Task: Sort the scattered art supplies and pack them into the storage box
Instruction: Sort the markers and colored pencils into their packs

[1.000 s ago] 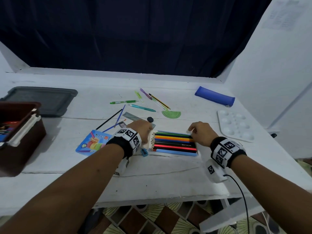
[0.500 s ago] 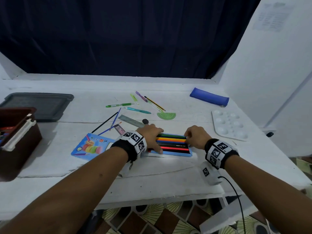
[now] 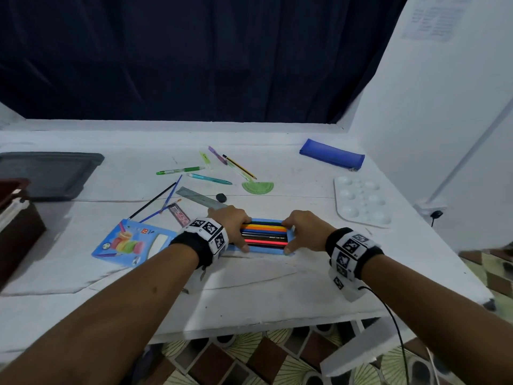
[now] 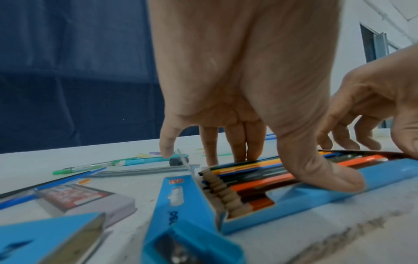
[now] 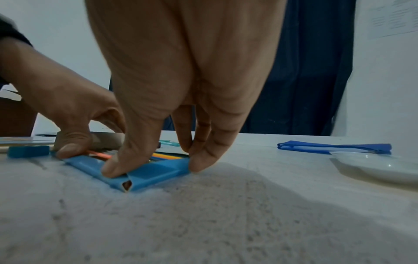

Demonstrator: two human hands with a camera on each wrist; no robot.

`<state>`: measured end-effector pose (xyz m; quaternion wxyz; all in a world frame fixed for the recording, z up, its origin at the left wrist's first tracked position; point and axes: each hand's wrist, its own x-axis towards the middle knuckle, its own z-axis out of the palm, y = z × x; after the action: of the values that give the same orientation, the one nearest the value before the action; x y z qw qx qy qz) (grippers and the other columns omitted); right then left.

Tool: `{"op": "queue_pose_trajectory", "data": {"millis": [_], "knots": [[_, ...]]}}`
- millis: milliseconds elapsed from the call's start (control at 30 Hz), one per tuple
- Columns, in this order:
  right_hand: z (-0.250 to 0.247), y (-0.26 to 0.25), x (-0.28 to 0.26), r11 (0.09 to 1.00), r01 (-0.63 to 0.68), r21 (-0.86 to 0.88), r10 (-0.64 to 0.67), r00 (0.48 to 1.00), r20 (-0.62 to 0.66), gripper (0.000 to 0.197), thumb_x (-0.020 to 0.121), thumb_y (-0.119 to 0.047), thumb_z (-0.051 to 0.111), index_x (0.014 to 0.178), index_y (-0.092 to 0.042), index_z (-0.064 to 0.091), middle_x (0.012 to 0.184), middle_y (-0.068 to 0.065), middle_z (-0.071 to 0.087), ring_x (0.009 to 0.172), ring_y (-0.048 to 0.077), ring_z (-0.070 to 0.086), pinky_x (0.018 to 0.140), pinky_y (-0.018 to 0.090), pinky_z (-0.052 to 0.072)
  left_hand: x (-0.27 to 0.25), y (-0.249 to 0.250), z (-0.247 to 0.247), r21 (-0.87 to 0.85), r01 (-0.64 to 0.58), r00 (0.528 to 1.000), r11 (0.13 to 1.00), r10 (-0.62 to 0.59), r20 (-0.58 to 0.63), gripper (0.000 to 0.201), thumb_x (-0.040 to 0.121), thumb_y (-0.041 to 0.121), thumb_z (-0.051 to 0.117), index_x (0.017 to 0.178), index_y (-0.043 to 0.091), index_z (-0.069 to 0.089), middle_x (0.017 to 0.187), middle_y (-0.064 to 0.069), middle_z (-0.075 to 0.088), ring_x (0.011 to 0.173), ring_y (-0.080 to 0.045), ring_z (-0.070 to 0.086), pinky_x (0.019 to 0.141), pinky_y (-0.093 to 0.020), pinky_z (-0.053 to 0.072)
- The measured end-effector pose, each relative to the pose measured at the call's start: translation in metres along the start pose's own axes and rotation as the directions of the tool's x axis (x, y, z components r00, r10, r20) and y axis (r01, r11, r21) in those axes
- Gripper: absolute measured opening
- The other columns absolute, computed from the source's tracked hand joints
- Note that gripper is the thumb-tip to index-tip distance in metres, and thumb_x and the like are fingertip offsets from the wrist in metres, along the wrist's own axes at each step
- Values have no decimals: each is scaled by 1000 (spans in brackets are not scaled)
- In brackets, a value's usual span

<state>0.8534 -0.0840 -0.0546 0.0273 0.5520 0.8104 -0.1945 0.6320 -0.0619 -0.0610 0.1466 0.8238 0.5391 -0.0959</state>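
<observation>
The left hand [image 3: 233, 223] and right hand [image 3: 302, 232] curl thumb and fingers [image 5: 199, 160] around opposite ends of the blue pencil case [image 3: 290, 237], which lies flat on the worktop [image 3: 277, 287] with coloured pencils [image 3: 263, 234] showing through its window. Judging by this, the pencils are being seated; next the open flap [image 4: 178, 196] needs closing before the case goes to the storage box [image 3: 16, 226] far left.
</observation>
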Motion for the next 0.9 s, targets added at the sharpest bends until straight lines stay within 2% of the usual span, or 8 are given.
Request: {"op": "queue_pose_trajectory", "data": {"millis": [133, 233, 300, 367, 533, 667, 767, 900], "knots": [[0, 6, 6, 998, 32, -62, -30, 999, 26, 54, 70, -41, 84, 96, 2, 66, 88, 13, 51, 90, 32, 53, 72, 35, 41, -7, -1, 4, -44, 18, 1000, 999, -19, -21, 58, 73, 49, 78, 119, 22, 57, 108, 0, 53, 110, -23, 51, 94, -47, 44], [-1, 7, 12, 990, 116, -75, -113, 993, 33, 56, 69, -38, 86, 61, -2, 44, 62, 6, 31, 57, 22, 30, 53, 31, 20, -12, -16, 0, -183, 110, 977, 977, -140, -162, 58, 84, 43, 69, 135, 20, 52, 137, -5, 46, 128, -24, 43, 102, -46, 41], [-2, 7, 17, 984, 164, -69, -161, 986, 53, 58, 67, -38, 87, 59, -1, 43, 57, 4, 25, 55, 21, 23, 53, 31, 17, -18, -31, -8, -248, 232, 917, 940, -297, -266, 39, 88, 24, 60, 126, 14, 60, 128, -11, 56, 116, -30, 54, 95, -43, 48], [-2, 9, 20, 979, 189, -72, -185, 981, 62, 60, 66, -36, 88, 55, -2, 39, 55, 4, 22, 53, 20, 19, 52, 31, 15, -25, -42, -11, -286, 345, 870, 894, -419, -260, 27, 85, 11, 56, 110, 9, 68, 114, -13, 64, 105, -31, 61, 89, -41, 51], [2, 14, 23, 977, 201, -66, -198, 979, 47, 59, 67, -38, 87, 57, -7, 39, 55, 1, 20, 52, 18, 17, 53, 33, 16, -32, -43, -1, -393, 263, 938, 881, -329, -110, 19, 81, 12, 74, 99, 14, 78, 104, 0, 72, 97, -15, 64, 81, -24, 48], [3, 16, 24, 979, 200, -49, -198, 979, 38, 55, 66, -40, 87, 58, -7, 44, 54, 1, 23, 51, 19, 20, 54, 32, 19, -30, -35, 0, -408, 197, 960, 891, -259, -102, 33, 74, 17, 84, 105, 13, 74, 96, -4, 71, 94, -20, 66, 86, -33, 52], [4, 16, 21, 980, 197, -24, -196, 980, 25, 56, 66, -38, 88, 57, -3, 45, 53, 0, 23, 50, 18, 20, 53, 31, 19, -26, -32, 0, -367, 202, 963, 908, -252, -93, 51, 72, 18, 85, 119, 14, 65, 81, 5, 64, 97, -22, 64, 92, -37, 50], [5, 17, 21, 979, 201, -25, -200, 979, 25, 55, 67, -38, 88, 59, 0, 48, 54, 1, 27, 50, 17, 23, 51, 31, 19, -24, -28, 0, -254, 201, 968, 946, -232, -97, 52, 76, 23, 81, 125, 14, 64, 107, -7, 69, 102, -21, 62, 89, -30, 49]]}}
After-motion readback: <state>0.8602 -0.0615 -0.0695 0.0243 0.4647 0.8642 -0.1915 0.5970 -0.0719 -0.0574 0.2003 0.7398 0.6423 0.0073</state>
